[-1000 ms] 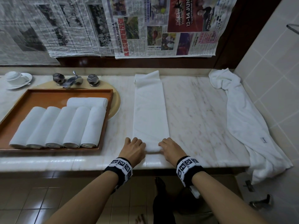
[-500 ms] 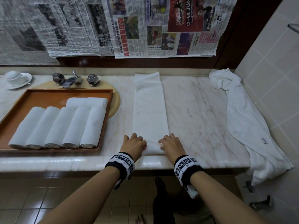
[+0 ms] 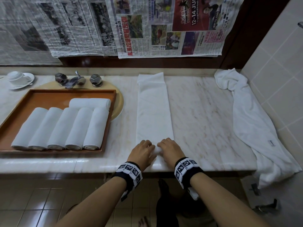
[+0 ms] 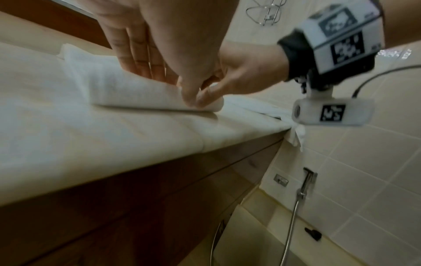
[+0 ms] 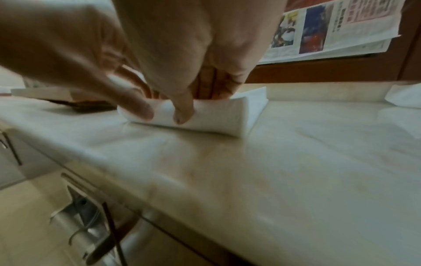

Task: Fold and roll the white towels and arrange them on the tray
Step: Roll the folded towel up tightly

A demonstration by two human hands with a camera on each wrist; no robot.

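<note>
A long folded white towel (image 3: 154,112) lies lengthwise on the marble counter. Its near end is rolled into a small roll (image 5: 212,115). My left hand (image 3: 143,151) and right hand (image 3: 169,149) sit side by side on that roll, thumbs behind and fingers curled over it. The left wrist view shows the thumb and fingers of my left hand (image 4: 193,97) pinching the roll's end. The brown tray (image 3: 19,112) at the left holds several rolled white towels (image 3: 65,126), one of them lying crosswise behind the row.
A loose white towel (image 3: 252,128) is draped over the counter's right end against the tiled wall. A faucet (image 3: 75,80) and a cup on a saucer (image 3: 18,78) stand behind the tray. Newspapers (image 3: 147,27) hang on the back wall.
Both hands have moved forward from the counter's front edge and closer together, turning the towel's near end over into a roll. The flat strip is shorter.
</note>
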